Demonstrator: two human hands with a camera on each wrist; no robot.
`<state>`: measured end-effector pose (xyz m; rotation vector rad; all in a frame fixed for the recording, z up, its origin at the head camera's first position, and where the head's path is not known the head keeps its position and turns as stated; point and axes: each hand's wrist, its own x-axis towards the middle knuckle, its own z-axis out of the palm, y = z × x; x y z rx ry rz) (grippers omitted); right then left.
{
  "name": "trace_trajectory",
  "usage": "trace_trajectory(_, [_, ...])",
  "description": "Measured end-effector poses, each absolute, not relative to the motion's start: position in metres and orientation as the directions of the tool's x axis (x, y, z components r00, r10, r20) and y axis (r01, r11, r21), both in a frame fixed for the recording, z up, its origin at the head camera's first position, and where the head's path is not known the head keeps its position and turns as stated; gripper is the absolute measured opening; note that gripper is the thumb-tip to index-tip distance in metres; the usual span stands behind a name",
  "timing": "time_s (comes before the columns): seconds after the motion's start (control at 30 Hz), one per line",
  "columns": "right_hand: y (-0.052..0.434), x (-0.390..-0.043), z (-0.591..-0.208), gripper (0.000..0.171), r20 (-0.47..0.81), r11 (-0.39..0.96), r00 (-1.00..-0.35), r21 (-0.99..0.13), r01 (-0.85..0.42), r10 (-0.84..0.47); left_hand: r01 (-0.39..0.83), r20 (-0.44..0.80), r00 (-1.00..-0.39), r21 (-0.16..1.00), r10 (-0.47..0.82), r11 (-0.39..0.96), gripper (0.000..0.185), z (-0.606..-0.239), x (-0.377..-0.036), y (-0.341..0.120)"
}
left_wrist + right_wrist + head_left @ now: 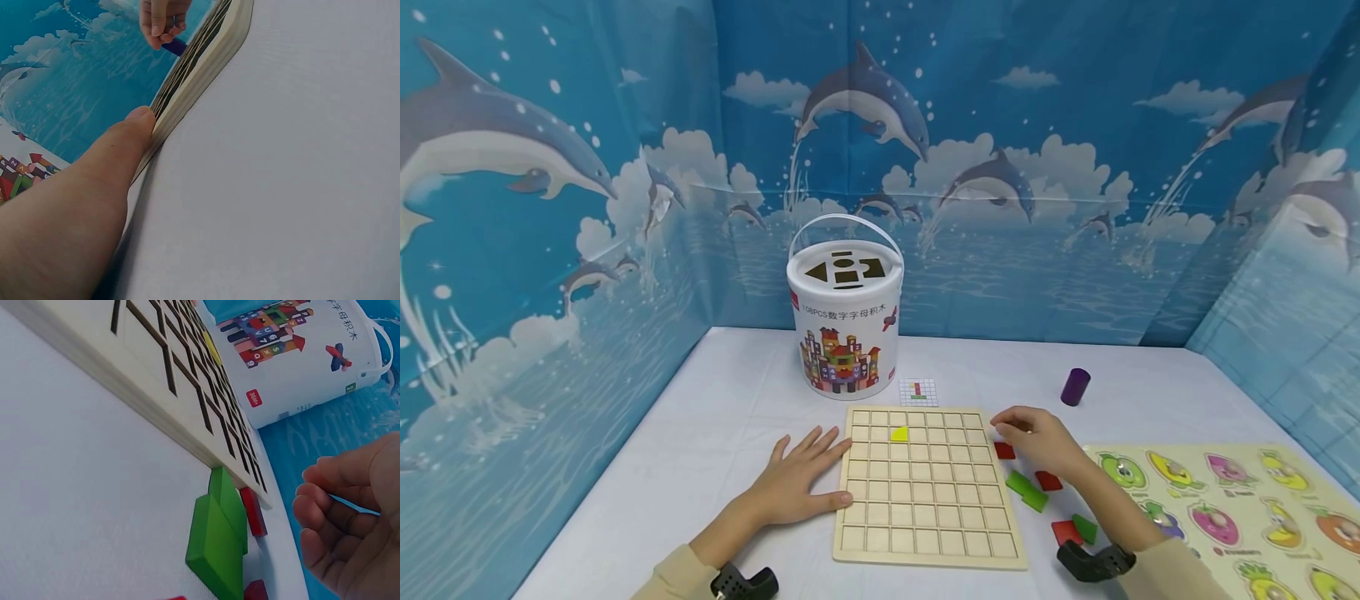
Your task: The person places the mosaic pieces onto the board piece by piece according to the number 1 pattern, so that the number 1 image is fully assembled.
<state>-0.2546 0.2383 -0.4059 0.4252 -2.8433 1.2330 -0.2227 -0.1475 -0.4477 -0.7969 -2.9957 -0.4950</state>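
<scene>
My left hand lies on the table with its fingers spread. Its thumb and a fingertip touch the left edge of the wooden grid board. One yellow piece with a slanted side sits in a cell near the board's top. By the board's upper right corner hovers my right hand, fingers loosely curled, with nothing visible between them. Below it lies a red block. Two green blocks touch each other beside the board; another red block is close by.
A white lidded bucket stands behind the board, with a small pattern card before it. A purple cylinder stands back right. A fruit picture sheet covers the right side. Another red block and green block lie near the right wrist.
</scene>
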Motion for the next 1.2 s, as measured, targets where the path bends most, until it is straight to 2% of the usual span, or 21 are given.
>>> trace_trajectory(0.67, [0.257, -0.256, -0.422, 0.024, 0.029, 0.7, -0.992, -0.706, -0.107, -0.122, 0.486, 0.085, -0.871, 0.298, 0.484, 0.822, 0.082, -0.45, -0.224, -0.146])
trace_trajectory(1.2, [0.255, -0.256, -0.43, 0.029, 0.043, 0.718, -0.986, -0.681, -0.145, -0.158, 0.483, 0.082, -0.872, 0.296, 0.482, 0.824, 0.082, -0.449, -0.224, -0.147])
